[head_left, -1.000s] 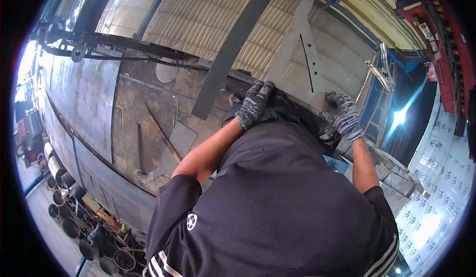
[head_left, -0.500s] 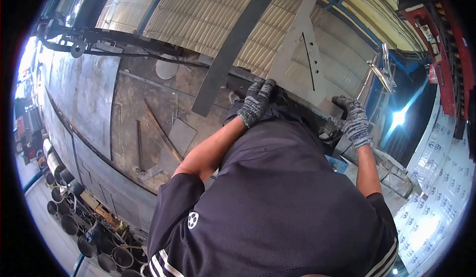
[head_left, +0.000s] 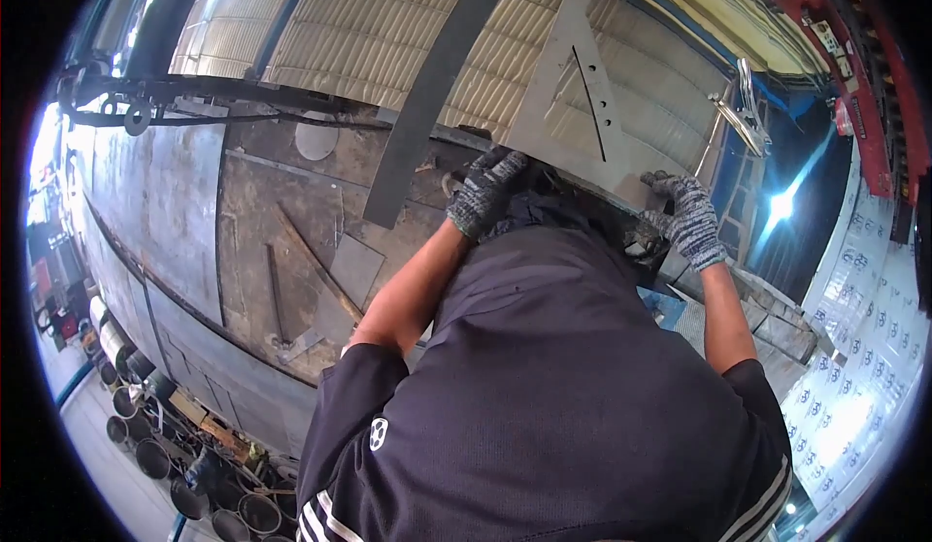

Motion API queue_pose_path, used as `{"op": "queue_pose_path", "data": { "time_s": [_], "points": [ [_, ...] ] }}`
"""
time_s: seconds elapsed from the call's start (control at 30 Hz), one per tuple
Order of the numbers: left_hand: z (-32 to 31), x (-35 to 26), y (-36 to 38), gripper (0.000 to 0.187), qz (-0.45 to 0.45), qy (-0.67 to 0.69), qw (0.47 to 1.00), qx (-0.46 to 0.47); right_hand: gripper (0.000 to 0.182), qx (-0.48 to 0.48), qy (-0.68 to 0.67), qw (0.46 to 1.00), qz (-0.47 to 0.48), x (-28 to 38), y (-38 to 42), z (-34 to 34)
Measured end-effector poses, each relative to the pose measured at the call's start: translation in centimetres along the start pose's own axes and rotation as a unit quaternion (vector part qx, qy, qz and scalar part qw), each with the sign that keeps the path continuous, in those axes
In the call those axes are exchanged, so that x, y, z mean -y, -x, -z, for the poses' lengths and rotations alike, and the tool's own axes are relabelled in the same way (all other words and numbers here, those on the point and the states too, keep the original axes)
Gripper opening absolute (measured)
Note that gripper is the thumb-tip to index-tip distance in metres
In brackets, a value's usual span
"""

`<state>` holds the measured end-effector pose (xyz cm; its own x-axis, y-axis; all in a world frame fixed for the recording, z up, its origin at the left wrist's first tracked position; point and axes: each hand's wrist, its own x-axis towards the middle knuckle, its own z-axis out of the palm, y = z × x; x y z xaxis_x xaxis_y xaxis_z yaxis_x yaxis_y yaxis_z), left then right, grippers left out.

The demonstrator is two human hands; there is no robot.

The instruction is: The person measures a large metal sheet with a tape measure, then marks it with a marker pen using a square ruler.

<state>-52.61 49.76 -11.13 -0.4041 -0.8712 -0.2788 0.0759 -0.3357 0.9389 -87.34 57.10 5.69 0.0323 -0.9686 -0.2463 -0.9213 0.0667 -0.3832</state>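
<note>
Both my hands wear grey knit gloves and hold a grey, tapered metal plate (head_left: 568,76) with a long slot and a row of small holes. My left hand (head_left: 483,193) grips the plate's lower left edge. My right hand (head_left: 689,217) is closed on its lower right corner. The plate stands upright beyond my dark shirt, which hides its bottom edge. A long dark flat bar (head_left: 427,96) leans just left of my left hand.
A rusty steel workbench (head_left: 262,202) lies to the left with a round disc (head_left: 316,140), a small square plate (head_left: 354,268) and a thin rusty bar (head_left: 309,256). Several pipe ends (head_left: 155,455) lie on the floor. A clamp (head_left: 743,115) hangs at right.
The plate has shifted slightly up and to the left in view. My right hand moved along its lower right corner; my left hand kept its grip.
</note>
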Motion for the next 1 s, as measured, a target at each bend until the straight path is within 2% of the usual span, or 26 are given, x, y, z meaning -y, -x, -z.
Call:
{"op": "queue_pose_path", "data": {
  "time_s": [0.07,0.1,0.13,0.17,0.23,0.37,0.43,0.47,0.53,0.6,0.63,0.67,0.7,0.73,0.8,0.83,0.87,0.93,1.0],
  "points": [
    [-0.5,-0.3,0.3,0.024,-0.029,0.002,1.0,0.001,0.048,0.014,0.022,1.0,-0.018,0.6,0.0,0.1],
    [-1.2,-2.5,0.5,0.024,0.049,0.135,0.989,-0.026,0.048,0.013,0.007,1.0,-0.015,0.5,0.0,0.0],
    [-1.6,-3.7,0.7,0.023,0.125,0.265,0.955,-0.053,0.049,0.011,-0.007,1.0,-0.012,0.3,0.0,0.0],
    [-1.4,-3.7,0.7,0.023,0.123,0.268,0.954,-0.055,0.049,0.012,-0.005,1.0,-0.009,-0.2,-0.1,-0.3],
    [-1.0,-3.8,0.5,0.023,0.047,0.086,0.995,-0.013,0.051,0.017,-0.014,1.0,-0.003,-0.9,-0.3,-0.8],
    [-1.3,-4.8,1.2,0.024,0.018,0.151,0.988,0.001,0.05,0.033,-0.008,0.999,0.001,-0.2,-0.4,-0.1],
    [-1.3,-5.3,1.2,0.025,0.103,0.213,0.971,-0.025,0.054,0.043,0.071,0.997,-0.004,0.0,-0.4,0.0],
    [-1.3,-5.4,0.9,0.025,0.107,0.216,0.97,-0.012,0.054,0.04,0.076,0.996,-0.017,-0.1,-0.4,-0.1],
    [-0.6,-5.1,0.3,0.026,0.108,0.024,0.993,-0.04,0.057,0.03,0.01,0.999,0.034,-0.6,-0.6,-0.3],
    [-0.7,-6.1,0.1,0.026,0.11,0.017,0.991,-0.074,0.061,0.034,0.036,0.999,0.022,-0.7,-0.5,0.1],
    [-0.2,-4.8,-0.2,0.026,0.11,0.016,0.992,-0.05,0.066,0.049,0.051,0.997,0.035,-0.9,-0.4,0.2],
    [0.8,-2.6,-0.6,0.024,-0.005,-0.089,0.996,-0.016,0.066,0.042,0.053,0.998,0.017,-1.0,-0.2,0.7],
    [1.6,-1.1,-0.8,0.023,-0.123,-0.188,0.974,0.015,0.07,0.062,0.058,0.996,-0.001,-0.8,-0.3,1.2],
    [1.9,-0.8,-0.9,0.023,-0.123,-0.187,0.974,0.029,0.074,0.084,0.061,0.994,-0.017,-0.9,-0.1,1.5],
    [2.5,-0.2,-1.1,0.027,-0.015,-0.075,0.997,-0.012,0.076,0.058,0.079,0.995,-0.019,-1.8,0.4,0.8],
    [2.3,-2.5,-1.0,0.034,-0.147,-0.356,0.922,0.029,0.072,0.056,0.078,0.995,-0.02,-1.8,0.7,1.1],
    [2.1,-2.4,-1.0,0.034,-0.149,-0.356,0.922,0.035,0.069,0.054,0.078,0.995,-0.019,-1.6,0.8,1.2],
    [1.6,-2.7,-1.0,0.037,-0.161,-0.258,0.952,0.038,0.067,0.037,0.07,0.997,-0.019,-1.4,0.9,1.2],
    [1.4,-3.1,-0.6,0.037,-0.157,-0.278,0.947,0.032,0.063,0.007,0.058,0.998,-0.012,-1.3,0.9,0.9]
  ]
}}
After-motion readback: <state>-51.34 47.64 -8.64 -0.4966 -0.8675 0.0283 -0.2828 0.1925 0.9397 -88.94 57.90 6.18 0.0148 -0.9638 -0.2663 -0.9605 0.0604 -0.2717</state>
